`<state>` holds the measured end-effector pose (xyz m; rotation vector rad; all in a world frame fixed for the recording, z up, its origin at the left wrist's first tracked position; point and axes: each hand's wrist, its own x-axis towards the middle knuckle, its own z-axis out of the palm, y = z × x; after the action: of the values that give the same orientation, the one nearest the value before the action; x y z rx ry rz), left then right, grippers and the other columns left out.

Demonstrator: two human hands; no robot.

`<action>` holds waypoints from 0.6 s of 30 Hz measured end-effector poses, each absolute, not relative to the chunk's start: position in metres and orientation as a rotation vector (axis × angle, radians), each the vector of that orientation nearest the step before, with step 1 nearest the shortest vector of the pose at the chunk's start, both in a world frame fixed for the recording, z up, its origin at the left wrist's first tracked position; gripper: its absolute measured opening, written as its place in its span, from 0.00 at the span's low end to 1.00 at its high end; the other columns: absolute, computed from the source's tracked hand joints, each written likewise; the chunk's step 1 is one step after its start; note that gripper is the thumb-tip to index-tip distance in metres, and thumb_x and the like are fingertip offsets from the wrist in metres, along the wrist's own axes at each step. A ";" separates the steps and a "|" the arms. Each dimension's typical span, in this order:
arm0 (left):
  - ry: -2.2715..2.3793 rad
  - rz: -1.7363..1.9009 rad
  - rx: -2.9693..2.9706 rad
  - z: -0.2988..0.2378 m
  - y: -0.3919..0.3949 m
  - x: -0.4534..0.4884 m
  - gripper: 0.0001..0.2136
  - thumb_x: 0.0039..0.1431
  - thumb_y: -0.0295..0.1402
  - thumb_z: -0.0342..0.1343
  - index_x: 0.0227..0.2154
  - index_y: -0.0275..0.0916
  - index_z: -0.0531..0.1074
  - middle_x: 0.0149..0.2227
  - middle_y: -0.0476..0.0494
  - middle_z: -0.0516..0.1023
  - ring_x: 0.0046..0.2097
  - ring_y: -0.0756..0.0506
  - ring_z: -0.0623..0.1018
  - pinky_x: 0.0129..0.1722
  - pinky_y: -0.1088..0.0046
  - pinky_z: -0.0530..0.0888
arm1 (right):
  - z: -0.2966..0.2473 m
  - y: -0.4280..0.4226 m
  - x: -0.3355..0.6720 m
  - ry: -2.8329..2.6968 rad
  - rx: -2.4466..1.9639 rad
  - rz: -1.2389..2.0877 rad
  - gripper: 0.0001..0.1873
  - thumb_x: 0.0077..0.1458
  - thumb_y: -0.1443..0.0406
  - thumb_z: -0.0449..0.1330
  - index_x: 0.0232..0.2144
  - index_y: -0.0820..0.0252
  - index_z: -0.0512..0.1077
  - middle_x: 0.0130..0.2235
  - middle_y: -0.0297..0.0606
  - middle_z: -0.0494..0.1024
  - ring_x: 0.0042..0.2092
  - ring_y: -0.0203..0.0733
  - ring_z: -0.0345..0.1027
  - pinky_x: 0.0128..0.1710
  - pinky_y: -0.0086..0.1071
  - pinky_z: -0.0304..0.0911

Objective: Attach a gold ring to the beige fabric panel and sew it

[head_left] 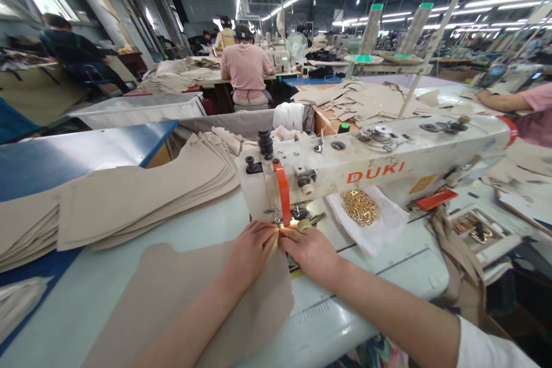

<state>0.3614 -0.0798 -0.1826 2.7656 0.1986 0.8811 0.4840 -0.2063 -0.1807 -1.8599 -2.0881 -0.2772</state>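
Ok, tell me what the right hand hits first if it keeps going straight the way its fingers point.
Probably the left hand: the right hand points left, fingertips nearly touching it over the beige fabric piece, just below the sewing machine's presser foot. Depth is unclear.

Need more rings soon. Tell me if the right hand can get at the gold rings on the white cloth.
Probably yes: the gold rings lie uncovered just beyond the right hand, with nothing between them.

Both forearms are showing bare from wrist to elbow. Left hand (249,253) is wearing no glove, ring or watch. Right hand (311,252) is likewise bare. Up the arm from the right hand, a short white fabric sleeve (487,351) is covering the upper arm.
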 end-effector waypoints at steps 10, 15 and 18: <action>0.189 0.880 2.775 -0.184 -0.080 0.361 0.14 0.64 0.27 0.44 0.32 0.39 0.75 0.32 0.44 0.80 0.36 0.45 0.78 0.37 0.67 0.77 | -0.185 -0.206 0.483 -2.087 -1.871 -0.325 0.01 0.58 0.69 0.59 0.34 0.63 0.72 0.42 0.39 0.78 0.40 0.43 0.71 0.36 0.35 0.65; 0.150 0.839 2.872 -0.186 -0.085 0.352 0.14 0.65 0.25 0.41 0.40 0.37 0.74 0.39 0.41 0.80 0.43 0.44 0.78 0.45 0.65 0.77 | -0.182 -0.212 0.483 -2.078 -1.795 -0.330 0.02 0.56 0.69 0.61 0.34 0.63 0.72 0.41 0.37 0.79 0.43 0.42 0.70 0.41 0.34 0.66; 0.160 0.770 2.934 -0.190 -0.087 0.345 0.15 0.64 0.25 0.42 0.46 0.38 0.71 0.44 0.41 0.80 0.49 0.43 0.77 0.50 0.64 0.75 | -0.182 -0.214 0.483 -2.114 -1.746 -0.288 0.03 0.57 0.68 0.60 0.35 0.63 0.72 0.42 0.37 0.79 0.45 0.41 0.70 0.45 0.33 0.65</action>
<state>0.3447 -0.0866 -0.1895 2.9337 0.1599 0.7697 0.4833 -0.2145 -0.1817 -1.7457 -2.1142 -0.2877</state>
